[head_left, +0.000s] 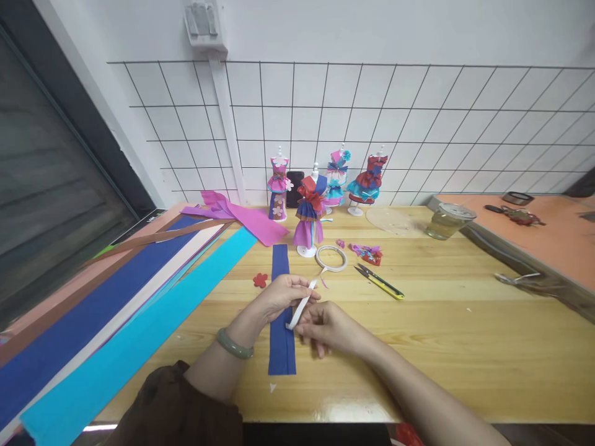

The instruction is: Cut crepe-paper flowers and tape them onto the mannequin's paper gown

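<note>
- White tape (301, 310) is pinched by left hand (279, 296), seemingly for tension, over blue strip (280, 263).
- Right hand (330, 325) is curled near tape's end; grip unclear.
- Roll (332, 270) is laid flat, probably for steadiness.

Seeing even, fairly bright indoor light, apparently falling from above, a pale glare patch shining on the near edge of the wooden table (465, 359), soft faint shadows lying under the hands, wide-angle distortion stretching the outer edges, slight blur softening the fingers (320, 328).
</note>
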`<state>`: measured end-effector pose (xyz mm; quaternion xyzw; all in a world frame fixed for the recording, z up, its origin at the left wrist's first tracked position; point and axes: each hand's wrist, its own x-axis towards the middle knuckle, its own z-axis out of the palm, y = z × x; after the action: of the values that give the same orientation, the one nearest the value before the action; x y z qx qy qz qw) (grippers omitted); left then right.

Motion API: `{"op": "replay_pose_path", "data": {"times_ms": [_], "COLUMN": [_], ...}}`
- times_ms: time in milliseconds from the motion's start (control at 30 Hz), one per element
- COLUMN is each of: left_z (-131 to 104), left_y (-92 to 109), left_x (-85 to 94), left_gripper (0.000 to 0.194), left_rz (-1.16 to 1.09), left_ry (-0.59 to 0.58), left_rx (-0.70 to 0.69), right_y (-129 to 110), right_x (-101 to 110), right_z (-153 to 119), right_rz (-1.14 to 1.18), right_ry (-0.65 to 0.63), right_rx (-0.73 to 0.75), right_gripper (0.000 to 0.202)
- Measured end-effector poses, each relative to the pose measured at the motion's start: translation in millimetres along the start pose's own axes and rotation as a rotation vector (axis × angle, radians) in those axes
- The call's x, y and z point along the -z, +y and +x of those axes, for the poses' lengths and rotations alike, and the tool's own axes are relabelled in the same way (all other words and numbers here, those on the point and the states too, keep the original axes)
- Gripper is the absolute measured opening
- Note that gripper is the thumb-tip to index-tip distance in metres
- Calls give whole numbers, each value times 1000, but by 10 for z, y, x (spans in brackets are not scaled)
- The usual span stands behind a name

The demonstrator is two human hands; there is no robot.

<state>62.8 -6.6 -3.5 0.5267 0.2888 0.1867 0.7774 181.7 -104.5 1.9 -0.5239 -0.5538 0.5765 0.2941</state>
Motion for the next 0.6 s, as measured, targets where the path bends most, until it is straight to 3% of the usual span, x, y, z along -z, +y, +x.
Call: {"op": "replay_pose_path", "data": {"times_ms": [100, 233, 333, 467, 600], "left_z": [5, 8, 0, -5, 2], "left_y": [7, 9, 9, 2, -5], "left_x": [7, 4, -12, -24, -21], "left_gripper": [27, 25, 26, 25, 23], "left_rz": [-1, 41, 72, 124, 146], "left_ry": [-13, -24, -30, -33, -37], "left_rx": [-16, -63, -77, -86, -88], "right_y": [-28, -15, -1, -11, -18], "right_x": [133, 278, 309, 282, 261], "right_z": [-24, -1, 3, -30, -34], "right_rz": [-43, -177, -434, -768, -915], "right_ry": [34, 406, 636, 679, 670], "right_rx": [29, 175, 356, 471, 494], "right_gripper": [38, 33, 22, 15, 16]}}
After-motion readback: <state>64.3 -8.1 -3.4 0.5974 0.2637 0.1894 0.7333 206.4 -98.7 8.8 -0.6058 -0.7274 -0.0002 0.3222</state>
